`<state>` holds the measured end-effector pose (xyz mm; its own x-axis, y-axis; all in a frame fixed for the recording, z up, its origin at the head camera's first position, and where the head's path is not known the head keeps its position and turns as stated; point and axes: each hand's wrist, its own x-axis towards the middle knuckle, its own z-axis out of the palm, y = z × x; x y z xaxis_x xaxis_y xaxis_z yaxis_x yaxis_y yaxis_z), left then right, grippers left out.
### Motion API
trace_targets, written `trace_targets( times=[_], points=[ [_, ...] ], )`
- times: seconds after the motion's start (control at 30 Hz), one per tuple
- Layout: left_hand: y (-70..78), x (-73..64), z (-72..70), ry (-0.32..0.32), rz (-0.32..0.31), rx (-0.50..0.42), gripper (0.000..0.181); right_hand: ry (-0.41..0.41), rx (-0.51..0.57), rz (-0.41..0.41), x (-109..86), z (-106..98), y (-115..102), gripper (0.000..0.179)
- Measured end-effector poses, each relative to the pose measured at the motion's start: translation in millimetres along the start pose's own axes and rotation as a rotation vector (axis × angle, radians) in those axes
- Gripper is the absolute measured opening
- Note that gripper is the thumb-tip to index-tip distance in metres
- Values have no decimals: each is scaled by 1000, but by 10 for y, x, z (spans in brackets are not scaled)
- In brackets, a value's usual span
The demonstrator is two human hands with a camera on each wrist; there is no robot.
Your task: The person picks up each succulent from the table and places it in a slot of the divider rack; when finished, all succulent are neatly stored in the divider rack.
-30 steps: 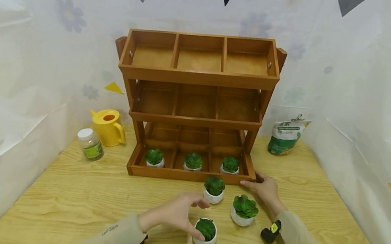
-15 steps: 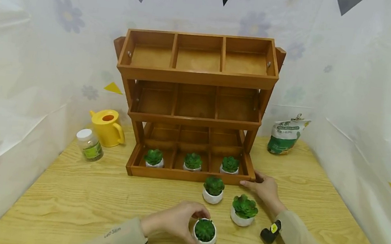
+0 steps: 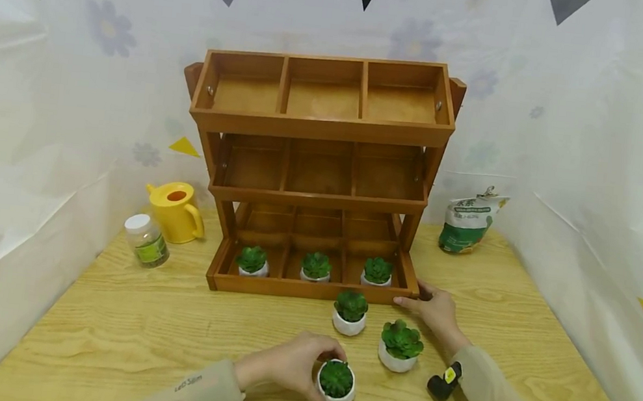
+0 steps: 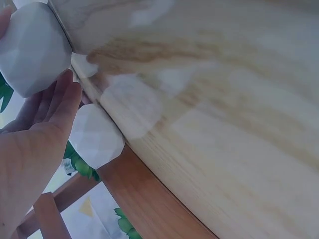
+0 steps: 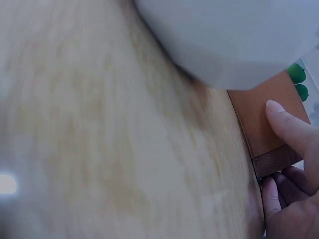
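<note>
– Standing upright on the surface (image 3: 137,331), the nearest potted succulent (image 3: 335,384) occupies the foreground, slightly right of centre: a green rosette in a white faceted pot. How are the hands placed?

– Left hand (image 3: 295,362): thumb and fingers curved about that pot, pinching it. Right hand (image 3: 433,309): gripping the near right corner of the wooden rack (image 3: 323,129), thumb laid against the front, remaining fingers round the end, as the right wrist view shows.

– And the neighbouring plants?

– Second potted succulent (image 3: 349,313): beyond the held one, just in front of the rack's bottom tray (image 3: 288,288). Third potted succulent (image 3: 400,347): nearer and to the right, close to the right wrist.

– What does the rack contain?

– Three more succulents (image 3: 316,265), one in each front compartment of the bottom tray. Two tiers rise above, each divided in three.

– The periphery?

– At left, a yellow watering can (image 3: 178,217), with a white-lidded jar (image 3: 148,241) just beside it; at right, a green-and-white bag (image 3: 468,224) bearing a clip (image 3: 489,191).
</note>
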<state>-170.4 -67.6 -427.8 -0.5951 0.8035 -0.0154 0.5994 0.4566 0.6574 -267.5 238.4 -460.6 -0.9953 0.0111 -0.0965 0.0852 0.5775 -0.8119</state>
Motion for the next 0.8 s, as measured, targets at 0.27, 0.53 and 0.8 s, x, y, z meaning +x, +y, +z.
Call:
trace_targets(
  times=[0.27, 0.53, 0.8],
  points=[
    [-6, 4, 4, 3, -10, 11, 60, -7, 5, -2, -5, -4, -16, 97],
    [-2, -13, 12, 16, -1, 8, 57, -10, 15, 0, -1, 2, 2, 97],
    [6, -86, -5, 36, -10, -145, 57, -13, 22, 7, -21, 4, -3, 97]
  ],
)
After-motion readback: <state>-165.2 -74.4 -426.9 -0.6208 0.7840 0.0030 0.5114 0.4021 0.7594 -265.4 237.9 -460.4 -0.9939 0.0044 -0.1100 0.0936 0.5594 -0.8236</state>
